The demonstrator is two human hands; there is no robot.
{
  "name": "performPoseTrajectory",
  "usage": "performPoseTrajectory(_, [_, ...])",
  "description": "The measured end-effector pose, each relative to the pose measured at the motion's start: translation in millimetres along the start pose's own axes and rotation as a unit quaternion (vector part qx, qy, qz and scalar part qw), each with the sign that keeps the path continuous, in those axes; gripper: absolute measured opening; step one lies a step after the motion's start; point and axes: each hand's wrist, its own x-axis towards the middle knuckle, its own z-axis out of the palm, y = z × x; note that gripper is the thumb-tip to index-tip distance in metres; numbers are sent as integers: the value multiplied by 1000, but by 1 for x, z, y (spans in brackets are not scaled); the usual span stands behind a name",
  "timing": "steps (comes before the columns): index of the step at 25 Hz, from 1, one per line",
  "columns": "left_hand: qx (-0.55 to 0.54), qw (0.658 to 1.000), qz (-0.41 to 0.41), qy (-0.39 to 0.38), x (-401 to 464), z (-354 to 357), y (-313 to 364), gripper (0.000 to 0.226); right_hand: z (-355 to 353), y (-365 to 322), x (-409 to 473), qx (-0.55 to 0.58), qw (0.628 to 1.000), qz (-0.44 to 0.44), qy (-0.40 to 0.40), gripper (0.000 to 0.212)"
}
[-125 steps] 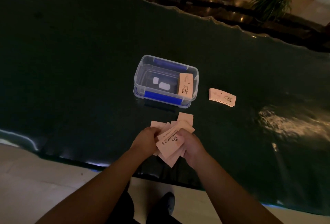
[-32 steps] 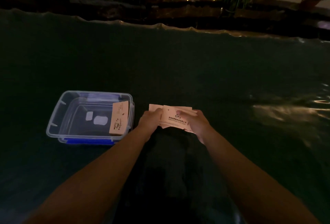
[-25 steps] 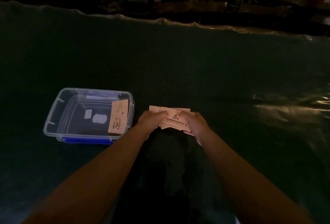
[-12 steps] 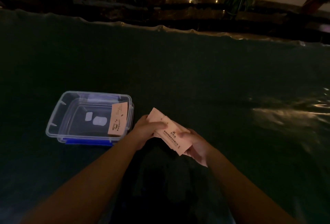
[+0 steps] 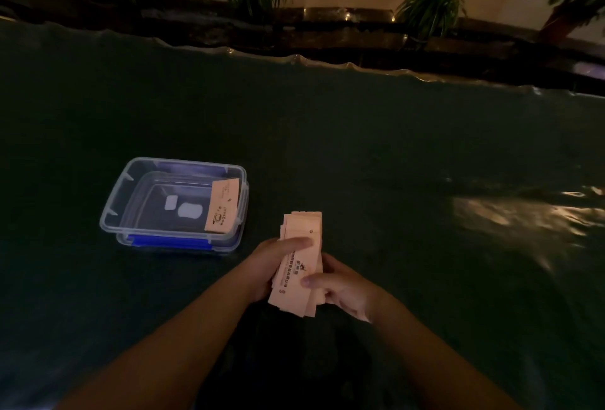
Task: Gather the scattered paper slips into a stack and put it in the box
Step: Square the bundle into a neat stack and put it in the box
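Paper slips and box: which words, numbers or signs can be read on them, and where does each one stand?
Top slip of the stack, held in the left hand and the right hand: a dark logo and a printed line, too blurred to read.
Slip in the box: a logo and small print, unreadable.
Box: two blank white patches, no text.

- Pale pink paper slips (image 5: 302,247), printed with dark characters
- Clear plastic box (image 5: 131,187), trimmed with blue clips
- Dark green table covering (image 5: 360,148), glossy in patches
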Motion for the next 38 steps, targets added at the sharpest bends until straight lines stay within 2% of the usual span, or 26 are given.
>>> performPoseTrajectory(2, [45,998,-2,-32,-6,-10,-6,65,9,7,-2,0,1000,-19,15,81])
performPoseTrajectory(6, [181,981,23,-60,-14,-20,-16,104,17,11,-1,-103,989,-81,66,92])
performPoseTrajectory(11, [243,957,158,-11,-16,-24,-28,98,32,7,4,-173,964,-166,118,88])
performPoseTrajectory(14, [274,938,212,12,-13,-27,-33,97,43,3,4,-212,946,-195,151,88])
performPoseTrajectory(21, [304,924,231,27,6,-41,-40,100,57,-1,8,-229,942,-184,165,90])
performPoseTrajectory(26, [343,910,233,1,13,-54,-43,141,60,-3,5,-237,947,-167,136,119])
performPoseTrajectory(28, [364,902,230,1,12,-55,-41,132,62,-3,7,-247,945,-163,142,123])
performPoseTrajectory(30, [378,894,240,15,10,-53,-42,103,64,-2,11,-255,940,-164,158,116])
performPoseTrajectory(32, [376,893,243,32,6,-48,-40,91,66,-2,15,-263,935,-166,171,107])
performPoseTrajectory(36, [402,877,262,33,1,-47,-34,97,64,1,19,-273,931,-168,173,110])
performPoseTrajectory(38, [395,885,246,13,4,-49,-37,108,66,4,20,-275,935,-157,163,114])
